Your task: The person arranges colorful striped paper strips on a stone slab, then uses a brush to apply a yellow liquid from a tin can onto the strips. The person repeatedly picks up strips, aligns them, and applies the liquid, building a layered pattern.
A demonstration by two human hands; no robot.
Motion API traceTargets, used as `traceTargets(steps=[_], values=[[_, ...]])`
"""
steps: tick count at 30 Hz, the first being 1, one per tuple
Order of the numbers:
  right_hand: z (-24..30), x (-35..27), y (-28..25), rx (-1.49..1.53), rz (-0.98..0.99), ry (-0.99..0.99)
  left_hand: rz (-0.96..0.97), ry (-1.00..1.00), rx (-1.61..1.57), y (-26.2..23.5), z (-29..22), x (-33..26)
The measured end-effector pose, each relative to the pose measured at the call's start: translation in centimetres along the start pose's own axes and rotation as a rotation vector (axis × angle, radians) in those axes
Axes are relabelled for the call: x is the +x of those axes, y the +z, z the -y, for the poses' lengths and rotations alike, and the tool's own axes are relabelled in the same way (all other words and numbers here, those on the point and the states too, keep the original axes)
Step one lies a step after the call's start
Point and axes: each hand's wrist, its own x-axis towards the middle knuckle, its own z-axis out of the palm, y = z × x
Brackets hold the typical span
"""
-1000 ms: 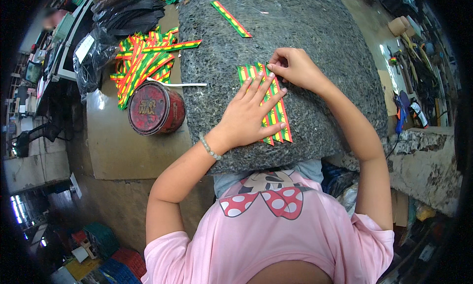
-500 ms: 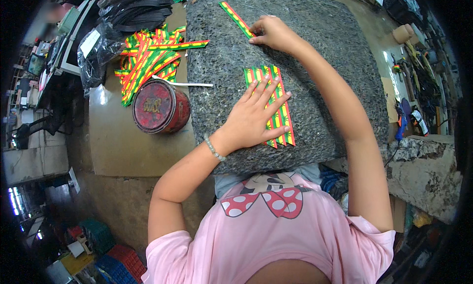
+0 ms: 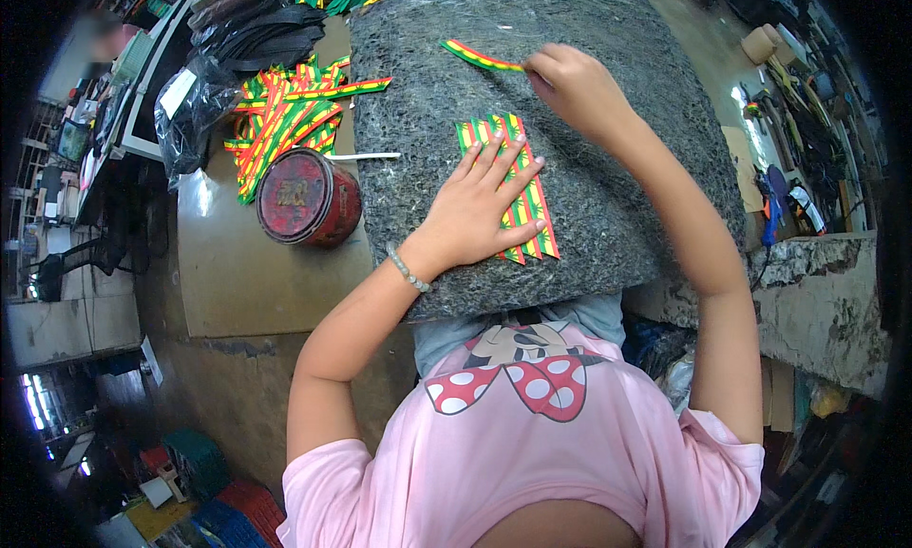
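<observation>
Under my left hand (image 3: 475,198), which lies flat with the fingers spread, several striped strips (image 3: 534,206) in red, yellow and green with dark leaf shapes sit side by side on a dark, rough, padded slab (image 3: 627,102). My right hand (image 3: 579,87) pinches the right end of a single ribbon strip (image 3: 475,56) of the same pattern. That strip is slightly curved, with its free end pointing left, above the slab's far part. Fingertips hide its gripped end.
Left of the slab, a heap of matching strips (image 3: 290,121) lies behind a dark red round tin (image 3: 309,198). A thin white stick (image 3: 366,156) reaches from the tin onto the slab. A black plastic bag (image 3: 190,121) is farther left. Tools (image 3: 771,220) rest at the right.
My right hand has moved right and slightly nearer, drawing the strip along; the strip now bends instead of lying straight. My left hand still presses the row of strips.
</observation>
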Motion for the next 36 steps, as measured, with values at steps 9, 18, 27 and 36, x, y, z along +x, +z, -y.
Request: traceTargets(steps=[9,18,27,36], values=[[6.9,-10.4,-5.5,-0.038,0.168,0.071,0.095,-0.047,-0.021,-0.8,-0.2,0.3],[9.3,-12.5,-6.0,0.022,0.155,0.024,0.146,0.035,-0.010,-1.9,0.8,1.6],[11.2,-13.4,-7.0,0.032,0.223,-0.001,0.160,0.200,-0.088,-0.1,0.7,2.3],[11.9,-13.1,-7.7,0.012,0.344,-0.063,0.095,0.189,-0.093,0.8,0.8,1.9]])
